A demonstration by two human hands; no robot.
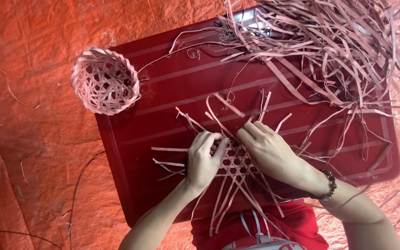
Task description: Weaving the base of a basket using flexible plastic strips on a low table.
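An orange tarpaulin [33, 60] covered the ground across the whole view, creased and littered with a few stray fibres. On it lay a dark red rectangular board [163, 120], glossy and ribbed with shallow lines, which served as the work surface. A large loose heap of pale pink strips [329, 51] spilled over the board's far right corner and onto the tarpaulin beyond it, with long ends trailing down toward the person's right arm. At the board's far left corner sat a finished small round woven basket [105, 81], open-weave, lying partly on the board's edge and partly on the tarpaulin, well apart from the hands.

Near the board's near edge, between the two hands, lay a flat woven piece [234, 159] with a hexagonal open pattern, its free strip ends fanning out in all directions, some over the person's red garment [255, 227] below.

The left hand [203, 159] rested on the left part of the weave, fingers curled inward with the tips pressed together at its edge; they appeared to pinch a strip, though the strip itself was hidden under them. The right hand [269, 150] lay palm down on the right part of the weave, fingers extended and close together, tips pressing the strips flat. A dark beaded bracelet [328, 185] circled the right wrist.
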